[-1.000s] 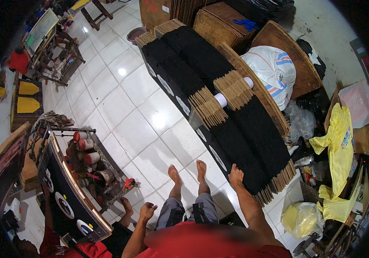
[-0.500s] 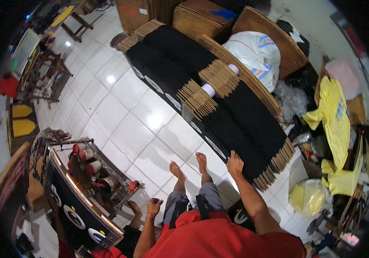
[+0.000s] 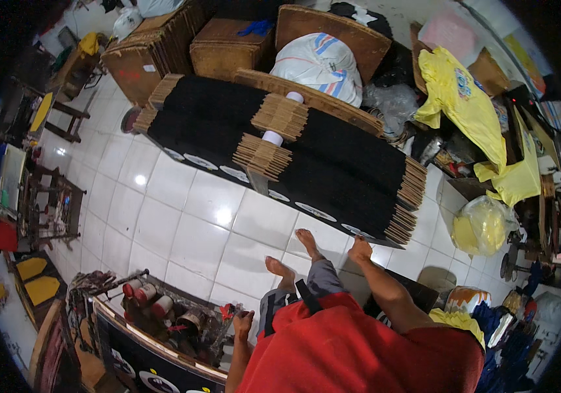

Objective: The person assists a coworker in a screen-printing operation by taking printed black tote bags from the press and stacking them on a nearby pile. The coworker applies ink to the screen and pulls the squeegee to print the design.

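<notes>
My right hand [image 3: 360, 249] is closed on the lower front edge of a long double row of brown boards [image 3: 279, 121] covered in black cloth [image 3: 339, 164], near the row's right end. White printed ovals [image 3: 199, 162] show along its front side, and white tubes [image 3: 272, 137] stick up between the board stacks. My left hand [image 3: 243, 321] has curled fingers beside a metal rack [image 3: 215, 344] holding red-lidded tubs [image 3: 146, 291]; whether it holds anything is unclear. My bare feet stand on white floor tiles between the rows and that rack.
Wooden board stacks [image 3: 228, 46], a white sack [image 3: 316, 65], yellow shirts [image 3: 464, 105] and a bagged yellow bundle [image 3: 480, 229] lie behind and to the right. Printing stations [image 3: 45, 209] line the left; a red-clothed person [image 3: 0, 234] shows at the left edge.
My view has turned, so the black-covered rows now lie more crosswise. My right hand stays at their front edge. The nearby co-worker at lower left has left view.
</notes>
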`<state>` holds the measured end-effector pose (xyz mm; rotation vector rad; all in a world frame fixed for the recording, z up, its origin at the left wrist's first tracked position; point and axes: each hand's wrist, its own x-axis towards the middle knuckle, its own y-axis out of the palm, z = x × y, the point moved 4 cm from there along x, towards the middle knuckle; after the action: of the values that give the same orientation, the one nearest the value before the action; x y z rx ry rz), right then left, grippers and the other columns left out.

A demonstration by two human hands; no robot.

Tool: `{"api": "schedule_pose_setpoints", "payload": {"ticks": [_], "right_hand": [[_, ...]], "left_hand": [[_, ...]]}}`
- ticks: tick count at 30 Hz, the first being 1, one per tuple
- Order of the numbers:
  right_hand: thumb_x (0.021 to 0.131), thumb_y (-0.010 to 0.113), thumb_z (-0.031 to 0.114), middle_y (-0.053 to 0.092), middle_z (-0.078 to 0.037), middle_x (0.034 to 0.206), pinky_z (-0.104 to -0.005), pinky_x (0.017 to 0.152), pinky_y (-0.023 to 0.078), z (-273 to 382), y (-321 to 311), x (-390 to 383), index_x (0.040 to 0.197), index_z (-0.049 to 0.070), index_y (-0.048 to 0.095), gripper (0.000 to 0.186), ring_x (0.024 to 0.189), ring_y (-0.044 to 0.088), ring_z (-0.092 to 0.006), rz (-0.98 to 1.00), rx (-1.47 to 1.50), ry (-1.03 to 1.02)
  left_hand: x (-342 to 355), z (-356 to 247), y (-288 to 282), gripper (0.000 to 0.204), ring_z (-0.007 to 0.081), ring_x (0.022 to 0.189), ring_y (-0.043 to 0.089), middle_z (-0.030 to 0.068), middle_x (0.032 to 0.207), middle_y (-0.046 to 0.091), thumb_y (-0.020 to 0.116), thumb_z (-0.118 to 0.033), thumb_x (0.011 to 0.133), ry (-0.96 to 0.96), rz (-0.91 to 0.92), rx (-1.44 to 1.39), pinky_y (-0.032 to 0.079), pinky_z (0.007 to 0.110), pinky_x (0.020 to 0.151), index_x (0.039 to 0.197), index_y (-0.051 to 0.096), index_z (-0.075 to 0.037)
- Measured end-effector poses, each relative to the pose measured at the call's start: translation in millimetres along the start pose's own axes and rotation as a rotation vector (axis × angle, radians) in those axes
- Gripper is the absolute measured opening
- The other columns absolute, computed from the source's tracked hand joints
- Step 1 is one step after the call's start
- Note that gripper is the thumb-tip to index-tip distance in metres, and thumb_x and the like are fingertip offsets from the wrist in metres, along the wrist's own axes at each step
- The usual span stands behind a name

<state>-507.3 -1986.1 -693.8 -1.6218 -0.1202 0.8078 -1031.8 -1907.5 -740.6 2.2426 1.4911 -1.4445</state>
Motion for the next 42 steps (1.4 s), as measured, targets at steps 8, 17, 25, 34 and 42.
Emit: {"api": "schedule_pose_setpoints", "payload": {"ticks": [8,17,25,34,42], "right_hand": [[0.069,0.058,0.017,0.06,-0.02,0.101,-0.0422,0.083,0.048,25,9,-45,0.103,0.002,0.054,0.037,0.097,0.059,-0.0342,0.198,0.096,0.014],[0.065,0.058,0.022,0.063,-0.02,0.093,-0.0417,0.08,0.048,92,10,-28,0.086,0.001,0.066,0.03,0.09,0.06,-0.0354,0.346,0.073,-0.352],[0.069,0.063,0.03,0.063,-0.02,0.09,-0.0424,0.075,0.049,177,-9,66,0.083,0.002,0.067,0.032,0.085,0.061,-0.0357,0.369,0.044,-0.536],[0.081,0.052,0.044,0.064,-0.017,0.094,-0.0401,0.078,0.048,288,13,192,0.09,0.002,0.066,0.046,0.09,0.061,-0.0314,0.499,-0.364,-0.9],[0.069,0.071,0.026,0.066,-0.014,0.082,-0.0382,0.071,0.049,363,-3,219,0.076,0.003,0.067,0.024,0.077,0.063,-0.0266,0.586,0.101,-0.663]], "left_hand": [[29,-25,-45,0.022,0.012,0.055,0.051,0.0051,0.062,0.058,0.067,-0.019,0.075,-0.044,0.03,-0.157,0.042,0.027,0.052,0.074,0.061,0.002],[30,-20,-56,0.032,0.0153,0.062,0.056,0.0088,0.072,0.061,0.068,0.004,0.06,-0.138,-0.05,-0.325,0.045,0.028,0.057,0.09,0.059,0.002],[-19,-15,-33,0.018,0.0266,0.057,0.064,0.018,0.079,0.064,0.047,-0.007,0.083,-0.433,-0.005,-0.864,0.045,0.03,0.038,0.096,0.054,0.003],[8,-63,15,0.019,0.022,0.054,0.062,0.0138,0.069,0.064,0.05,-0.013,0.079,-0.386,-0.457,-0.819,0.048,0.03,0.042,0.078,0.061,0.001],[31,-26,78,0.02,0.021,0.056,0.062,0.0144,0.071,0.064,0.057,-0.018,0.074,-0.462,-0.587,-1.092,0.052,0.034,0.053,0.077,0.064,0.0]]}}
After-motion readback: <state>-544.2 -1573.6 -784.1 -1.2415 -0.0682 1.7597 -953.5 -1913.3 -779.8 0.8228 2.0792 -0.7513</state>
